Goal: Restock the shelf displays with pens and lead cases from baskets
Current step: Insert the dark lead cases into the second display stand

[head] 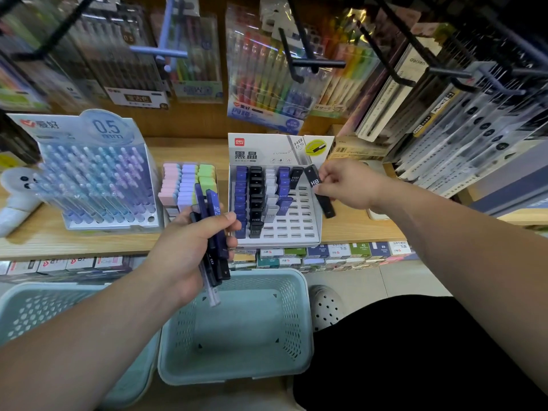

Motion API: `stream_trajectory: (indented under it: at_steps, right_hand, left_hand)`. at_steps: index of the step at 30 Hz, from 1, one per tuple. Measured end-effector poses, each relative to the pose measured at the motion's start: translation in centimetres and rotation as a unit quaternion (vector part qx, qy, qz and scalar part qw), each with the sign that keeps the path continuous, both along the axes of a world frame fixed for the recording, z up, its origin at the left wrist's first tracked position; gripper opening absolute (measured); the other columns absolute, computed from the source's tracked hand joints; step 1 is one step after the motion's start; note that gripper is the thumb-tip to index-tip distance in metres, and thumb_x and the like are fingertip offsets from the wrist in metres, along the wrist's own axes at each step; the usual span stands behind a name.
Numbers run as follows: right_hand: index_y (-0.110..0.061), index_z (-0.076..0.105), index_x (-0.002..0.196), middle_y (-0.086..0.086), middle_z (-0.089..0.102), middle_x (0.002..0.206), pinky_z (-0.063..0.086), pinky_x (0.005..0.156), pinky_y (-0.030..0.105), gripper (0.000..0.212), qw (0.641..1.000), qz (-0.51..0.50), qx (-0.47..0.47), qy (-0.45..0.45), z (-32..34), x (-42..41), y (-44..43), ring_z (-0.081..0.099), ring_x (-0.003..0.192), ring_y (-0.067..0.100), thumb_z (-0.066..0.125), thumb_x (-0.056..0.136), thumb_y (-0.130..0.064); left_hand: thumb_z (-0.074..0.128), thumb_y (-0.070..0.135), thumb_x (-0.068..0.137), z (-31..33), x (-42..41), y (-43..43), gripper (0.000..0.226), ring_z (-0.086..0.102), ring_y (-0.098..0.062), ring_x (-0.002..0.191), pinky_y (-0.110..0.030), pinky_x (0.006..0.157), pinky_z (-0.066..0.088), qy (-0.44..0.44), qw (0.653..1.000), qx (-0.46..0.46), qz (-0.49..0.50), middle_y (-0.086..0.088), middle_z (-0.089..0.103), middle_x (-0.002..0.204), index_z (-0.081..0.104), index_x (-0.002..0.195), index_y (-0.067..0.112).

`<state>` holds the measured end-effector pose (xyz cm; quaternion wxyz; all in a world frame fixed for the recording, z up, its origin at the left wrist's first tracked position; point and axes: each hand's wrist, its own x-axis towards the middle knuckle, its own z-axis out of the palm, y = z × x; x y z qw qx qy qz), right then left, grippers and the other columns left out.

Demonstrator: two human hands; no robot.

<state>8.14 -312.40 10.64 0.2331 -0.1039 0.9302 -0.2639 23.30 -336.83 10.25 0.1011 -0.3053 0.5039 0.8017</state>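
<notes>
Glossy plastic lead case (319, 189) — perforated matt plastic basket (237, 327), pale wood shelf (89, 241).

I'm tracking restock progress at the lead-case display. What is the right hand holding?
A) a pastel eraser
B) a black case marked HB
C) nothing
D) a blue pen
B: the right hand pinches a black case marked HB at the right edge of the lead-case display, while the left hand grips a bundle of further cases.
</notes>
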Motion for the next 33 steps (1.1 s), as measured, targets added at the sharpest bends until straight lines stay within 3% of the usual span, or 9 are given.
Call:
stream_trajectory:
  at_steps: [3, 5, 8, 11, 14, 19, 33]
  right_hand:
    - [-0.015, 0.052, 0.102, 0.011, 0.070, 0.076, 0.055, 0.059, 0.034, 0.025, 0.997, -0.038, -0.067, 0.021, -0.4, 0.0, -0.3, 0.072, 0.065, 0.020, 0.073, 0.088, -0.009]
    - [-0.024, 0.047, 0.109, 0.007, 0.072, 0.074, 0.061, 0.061, 0.037, 0.033, 0.996, -0.037, -0.059, 0.064, -0.9, -0.3, -0.8, 0.073, 0.063, 0.018, 0.071, 0.091, -0.009]
    - [-0.035, 0.049, 0.104, 0.002, 0.071, 0.081, 0.061, 0.069, 0.044, 0.023, 0.990, 0.009, -0.031, 0.137, -1.9, -0.8, -1.5, 0.073, 0.069, 0.018, 0.060, 0.098, -0.016]
    - [-0.025, 0.063, 0.110, 0.003, 0.068, 0.093, 0.056, 0.080, 0.040, 0.013, 0.980, 0.047, -0.004, 0.194, -2.4, -1.0, -1.9, 0.068, 0.086, 0.025, 0.057, 0.100, -0.019]
    - [-0.017, 0.072, 0.116, 0.008, 0.066, 0.108, 0.049, 0.088, 0.037, 0.021, 0.963, 0.091, 0.067, 0.246, -2.4, -1.2, -2.0, 0.061, 0.101, 0.029, 0.062, 0.098, -0.022]
    - [-0.021, 0.073, 0.121, 0.005, 0.070, 0.114, 0.051, 0.091, 0.036, 0.026, 0.955, 0.111, 0.109, 0.254, -2.2, -1.5, -2.0, 0.061, 0.108, 0.029, 0.065, 0.096, -0.026]
    - [-0.022, 0.070, 0.123, 0.001, 0.070, 0.119, 0.051, 0.089, 0.034, 0.026, 0.943, 0.156, 0.136, 0.260, -1.2, -0.9, -2.6, 0.060, 0.111, 0.026, 0.058, 0.100, -0.023]
  left_hand:
    - [0.070, 0.009, 0.090, 0.0, 0.1, -0.1, 0.027, 0.059, -0.015, 0.054, -0.027, 0.048, 0.049, -0.004, 1.000, 0.004, -0.001, -0.008, 0.072, 0.082, 0.061, 0.115, 0.009]
    - [0.070, 0.009, 0.090, 0.0, 0.1, -0.2, 0.026, 0.060, -0.015, 0.054, -0.028, 0.050, 0.049, -0.004, 1.000, 0.001, 0.001, -0.008, 0.072, 0.083, 0.061, 0.114, 0.008]
    - [0.070, 0.009, 0.089, -0.1, -0.1, -0.4, 0.019, 0.059, -0.016, 0.055, -0.032, 0.055, 0.048, -0.003, 1.000, -0.007, 0.001, -0.010, 0.071, 0.086, 0.064, 0.107, 0.008]
    - [0.069, 0.008, 0.090, -0.2, -0.2, -0.7, 0.009, 0.060, -0.016, 0.056, -0.034, 0.061, 0.046, -0.003, 1.000, -0.008, 0.006, -0.011, 0.071, 0.085, 0.065, 0.098, 0.011]
    - [0.069, 0.008, 0.091, -0.3, -0.5, -0.7, 0.009, 0.059, -0.016, 0.056, -0.034, 0.060, 0.046, -0.002, 1.000, -0.006, 0.006, -0.010, 0.071, 0.084, 0.065, 0.099, 0.011]
    - [0.071, 0.010, 0.090, -0.4, -0.7, -0.4, 0.020, 0.060, -0.016, 0.056, -0.032, 0.059, 0.046, -0.007, 1.000, -0.005, 0.007, -0.009, 0.072, 0.084, 0.063, 0.109, 0.011]
    - [0.070, 0.008, 0.090, -0.2, -0.4, -0.4, 0.023, 0.059, -0.016, 0.054, -0.028, 0.051, 0.048, -0.004, 1.000, 0.004, 0.008, -0.010, 0.072, 0.082, 0.062, 0.112, 0.007]
